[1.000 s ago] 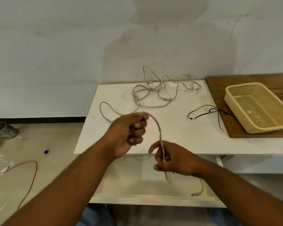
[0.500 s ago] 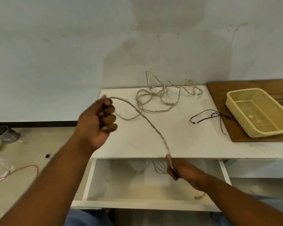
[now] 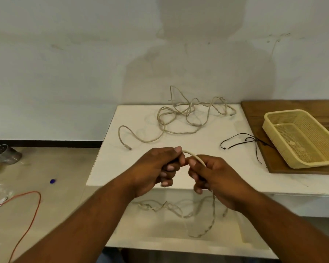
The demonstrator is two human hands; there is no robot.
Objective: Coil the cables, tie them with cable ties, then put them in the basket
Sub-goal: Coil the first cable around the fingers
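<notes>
Hands [image 3: 156, 168] [image 3: 217, 179] around thin, arched, twisted beige cable [image 3: 195, 155].

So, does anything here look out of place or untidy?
Yes. On the floor at the left lie an orange cable, a can on its side and scraps. On the table, the beige cable is a loose tangle.

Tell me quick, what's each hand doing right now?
Left hand: grips the cable.
Right hand: grips the same cable.
</notes>
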